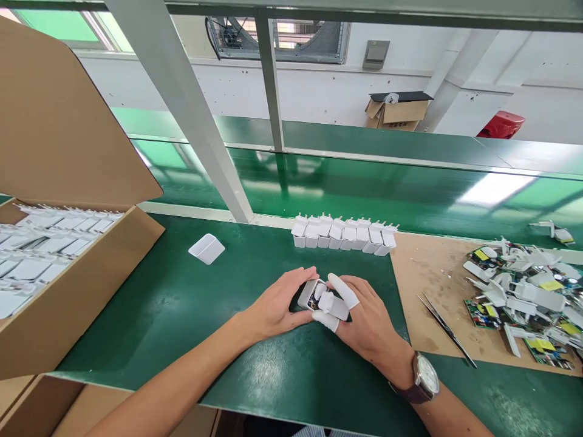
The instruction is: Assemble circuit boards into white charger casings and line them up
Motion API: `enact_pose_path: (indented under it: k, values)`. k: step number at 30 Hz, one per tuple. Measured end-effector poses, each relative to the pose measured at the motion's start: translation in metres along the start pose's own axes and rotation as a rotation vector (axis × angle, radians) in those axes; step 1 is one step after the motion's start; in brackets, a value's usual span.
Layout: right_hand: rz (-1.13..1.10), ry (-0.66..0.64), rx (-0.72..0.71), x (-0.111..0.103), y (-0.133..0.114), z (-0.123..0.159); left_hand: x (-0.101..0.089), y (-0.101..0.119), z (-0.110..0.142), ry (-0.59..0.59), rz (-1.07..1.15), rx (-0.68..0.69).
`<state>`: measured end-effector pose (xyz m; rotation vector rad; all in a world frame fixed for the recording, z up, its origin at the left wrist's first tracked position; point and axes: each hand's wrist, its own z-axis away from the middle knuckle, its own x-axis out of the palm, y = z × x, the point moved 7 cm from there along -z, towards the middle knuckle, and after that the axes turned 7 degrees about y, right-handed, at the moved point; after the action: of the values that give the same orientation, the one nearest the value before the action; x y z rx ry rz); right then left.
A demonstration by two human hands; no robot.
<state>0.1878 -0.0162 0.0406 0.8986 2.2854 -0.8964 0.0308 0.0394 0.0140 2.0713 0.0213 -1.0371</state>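
Observation:
My left hand [276,306] is closed round a small white plastic housing [306,295], with the open end turned to the right. Dark parts show inside that opening. My right hand [371,318] wears white finger cots on thumb and forefinger. Between those fingers it grips a white charger insert [336,304], which meets the housing's mouth; how deep it sits I cannot tell. Beyond my hands stands a row of several white housings [342,233] with prong-like tips on top. A single white housing [207,249] lies on its side to the left.
At the left is an open cardboard box [91,279] packed with white units. Tweezers [449,331] lie on a brown board [421,273] at the right, beside a heap of circuit boards with white parts [531,297]. A slanted metal post [195,115] rises at the bench's back edge.

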Motion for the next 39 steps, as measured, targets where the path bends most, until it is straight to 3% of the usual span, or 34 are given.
enact_pose_path:
  k: [3,11,14,26,34,39]
  values:
    - [-0.056,0.051,0.043,-0.003,0.004,0.001,-0.003,0.0,0.0,0.01,-0.012,0.006]
    - [-0.261,-0.125,0.058,0.028,0.014,0.011,-0.004,-0.017,0.007,0.066,0.442,-0.275]
    - [-0.239,-0.11,0.022,0.033,0.012,0.013,-0.002,-0.019,0.01,0.049,0.417,-0.328]
    - [-0.15,-0.067,-0.01,0.031,0.01,0.012,-0.008,-0.008,0.006,0.076,0.188,-0.195]
    - [-0.131,-0.134,0.042,0.032,0.011,0.014,-0.016,0.005,0.002,0.219,0.123,0.021]
    - [-0.14,-0.113,0.045,0.035,0.011,0.014,-0.015,-0.002,0.001,0.269,0.116,-0.06]
